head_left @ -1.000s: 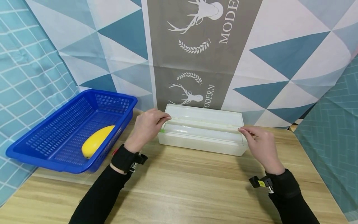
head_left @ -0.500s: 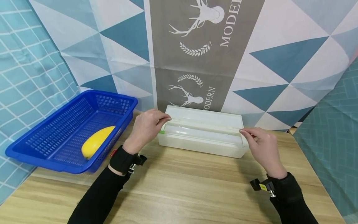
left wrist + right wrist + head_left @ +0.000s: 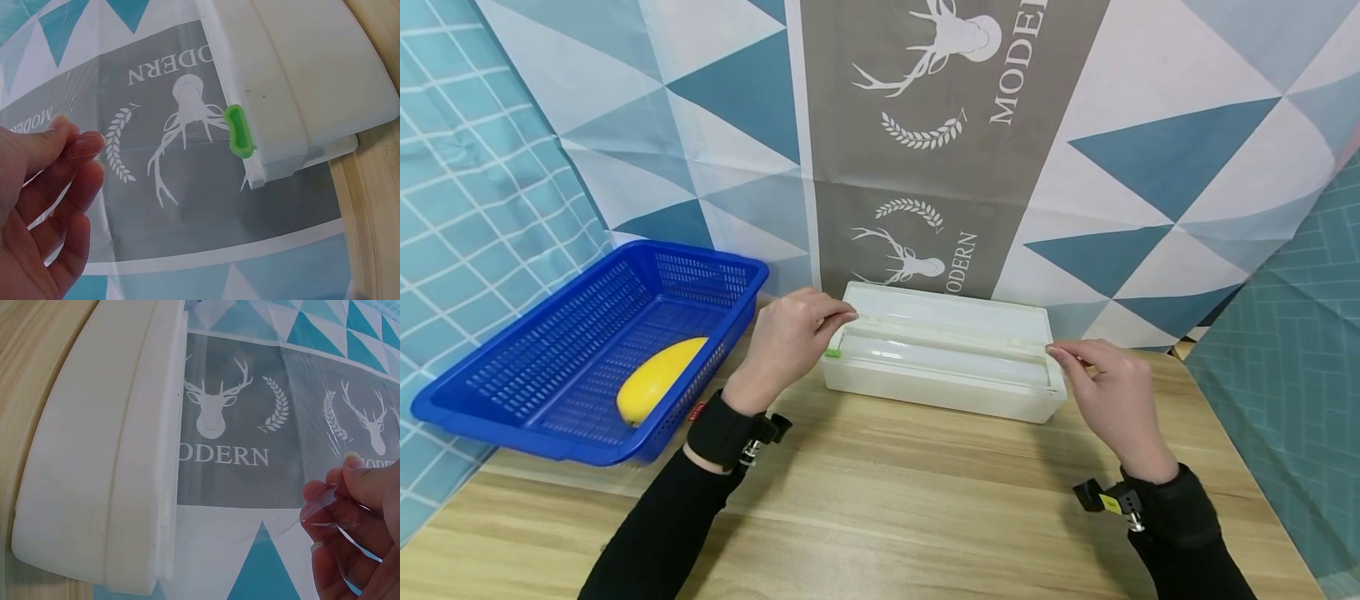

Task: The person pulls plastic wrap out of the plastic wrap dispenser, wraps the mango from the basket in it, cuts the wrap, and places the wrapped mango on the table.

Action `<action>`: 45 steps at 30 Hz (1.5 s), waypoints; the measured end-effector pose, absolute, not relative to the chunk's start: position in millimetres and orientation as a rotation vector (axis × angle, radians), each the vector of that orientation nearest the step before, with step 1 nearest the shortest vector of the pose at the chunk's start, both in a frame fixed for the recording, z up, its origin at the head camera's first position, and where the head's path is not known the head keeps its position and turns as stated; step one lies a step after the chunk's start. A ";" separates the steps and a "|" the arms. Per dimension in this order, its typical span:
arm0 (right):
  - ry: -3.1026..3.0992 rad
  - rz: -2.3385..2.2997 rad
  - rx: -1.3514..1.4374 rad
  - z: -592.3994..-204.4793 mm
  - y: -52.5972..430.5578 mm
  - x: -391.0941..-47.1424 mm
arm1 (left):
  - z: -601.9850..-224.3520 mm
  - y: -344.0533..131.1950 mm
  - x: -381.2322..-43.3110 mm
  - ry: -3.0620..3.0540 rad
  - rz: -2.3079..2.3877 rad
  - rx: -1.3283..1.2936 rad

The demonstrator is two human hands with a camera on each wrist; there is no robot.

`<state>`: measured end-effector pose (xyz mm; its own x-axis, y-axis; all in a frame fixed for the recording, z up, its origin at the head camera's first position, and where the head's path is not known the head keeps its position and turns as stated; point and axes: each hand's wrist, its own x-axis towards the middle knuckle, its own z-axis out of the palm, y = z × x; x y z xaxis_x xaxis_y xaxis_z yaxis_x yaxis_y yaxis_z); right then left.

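While the left hand (image 3: 790,340) and right hand (image 3: 1111,387) pinch clear plastic film (image 3: 321,504) stretched between them over a white cling-film dispenser (image 3: 936,392) on the wooden table (image 3: 925,508), the deer-print backdrop (image 3: 917,171) carries "MODERN" lettering.

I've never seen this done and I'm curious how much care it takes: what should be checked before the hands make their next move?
1. Left hand pinches the clear film: ok.
2. Right hand pinches the clear film too: ok.
3. Clear film smooth where held: not ok; it creases at the right hand's grip.
4. White box resting on the table: ok.
5. Clear film cut free of the white box: cannot tell; it is too transparent to trace.
6. Yellow object out of the way: ok; it lies in the blue basket, apart from the white box.
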<state>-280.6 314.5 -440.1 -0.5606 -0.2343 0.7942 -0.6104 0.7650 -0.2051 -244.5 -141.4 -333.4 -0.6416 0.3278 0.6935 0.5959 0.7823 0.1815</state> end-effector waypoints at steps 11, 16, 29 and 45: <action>-2.140 0.622 0.637 -442.4 323.0 -280.2 | -327.5 -141.5 -238.7 -2.285 -0.525 -0.671; -2.143 0.620 0.642 -410.1 298.4 -253.4 | -326.2 -141.4 -237.1 -2.275 -0.528 -0.667; -2.137 0.648 0.641 -407.4 302.8 -250.4 | -323.5 -142.7 -234.0 -2.229 -0.518 -0.677; -2.123 0.603 0.654 -394.3 293.1 -239.2 | -321.6 -143.8 -230.9 -2.218 -0.564 -0.699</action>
<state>-239.2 293.1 -394.3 -0.5333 -0.2420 0.8106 -0.6320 0.7509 -0.1917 -230.9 -143.8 -321.6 -0.5848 0.3089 0.7501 0.6297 0.7558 0.1797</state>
